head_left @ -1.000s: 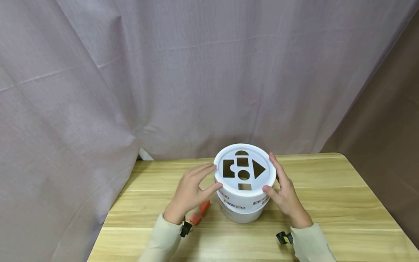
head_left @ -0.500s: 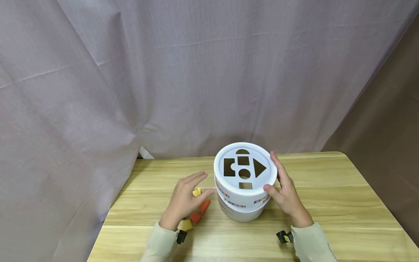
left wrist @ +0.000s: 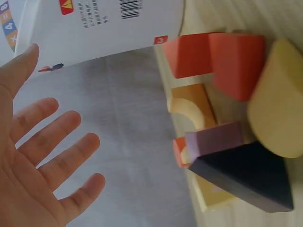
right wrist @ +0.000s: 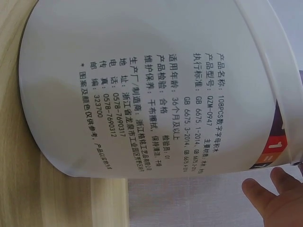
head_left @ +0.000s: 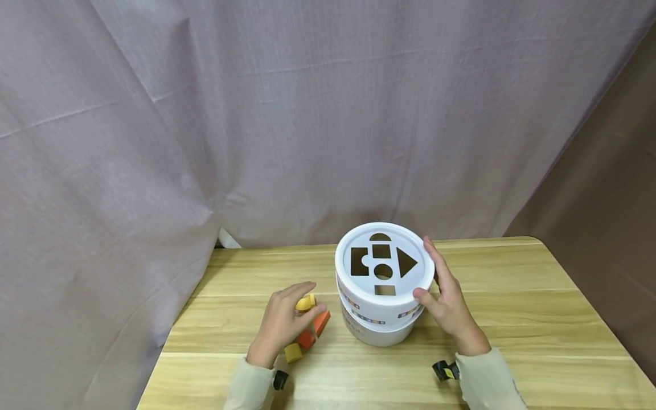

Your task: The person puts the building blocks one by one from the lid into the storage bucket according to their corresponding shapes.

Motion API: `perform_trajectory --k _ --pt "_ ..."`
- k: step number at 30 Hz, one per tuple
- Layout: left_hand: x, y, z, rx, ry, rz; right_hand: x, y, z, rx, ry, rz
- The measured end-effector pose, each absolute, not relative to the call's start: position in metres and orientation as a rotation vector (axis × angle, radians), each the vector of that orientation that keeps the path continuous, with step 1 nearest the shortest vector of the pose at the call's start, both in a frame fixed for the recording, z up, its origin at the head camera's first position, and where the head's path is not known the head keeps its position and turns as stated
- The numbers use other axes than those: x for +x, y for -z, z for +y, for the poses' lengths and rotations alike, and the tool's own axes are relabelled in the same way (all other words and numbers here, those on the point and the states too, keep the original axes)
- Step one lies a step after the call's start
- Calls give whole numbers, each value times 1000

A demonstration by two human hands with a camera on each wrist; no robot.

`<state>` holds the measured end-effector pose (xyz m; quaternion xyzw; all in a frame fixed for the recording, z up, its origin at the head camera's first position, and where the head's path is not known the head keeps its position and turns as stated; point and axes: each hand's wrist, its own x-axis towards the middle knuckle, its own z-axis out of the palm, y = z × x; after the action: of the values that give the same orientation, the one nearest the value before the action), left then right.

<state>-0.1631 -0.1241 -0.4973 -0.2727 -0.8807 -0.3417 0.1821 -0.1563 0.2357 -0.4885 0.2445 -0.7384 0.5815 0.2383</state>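
A grey curtain (head_left: 307,125) is hung behind a wood-grain table (head_left: 517,324), where, in the head view, a white tub (head_left: 380,336) is stood upright beneath a lid (head_left: 370,263) cut with shaped holes. The lid's rim is touched by the right hand (head_left: 451,307), its thumb and fingers spread against it rather than wrapped round, apparently so that the tub is steadied. The left hand (head_left: 282,322) is held beside a yellow block (head_left: 306,303) and red blocks (head_left: 321,323), seemingly kept within easy reach; contact cannot be told. In the left wrist view, its fingers are seen spread apart, nothing gripped; a purple block (left wrist: 215,138) and a dark triangular block (left wrist: 251,175) are bunched nearby. In the right wrist view, the tub's wall is covered with printed text, and fingertips (right wrist: 258,191) are shown near the rim.
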Motion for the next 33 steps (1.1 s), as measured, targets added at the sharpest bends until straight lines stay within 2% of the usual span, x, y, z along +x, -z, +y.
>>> perform_trajectory --k 7,33 --pt "-159 509 -131 -781 992 -2440 -157 489 236 682 -1600 -2020" --pt "-151 532 -150 -573 779 -2620 -156 490 235 680 -1593 -2019"
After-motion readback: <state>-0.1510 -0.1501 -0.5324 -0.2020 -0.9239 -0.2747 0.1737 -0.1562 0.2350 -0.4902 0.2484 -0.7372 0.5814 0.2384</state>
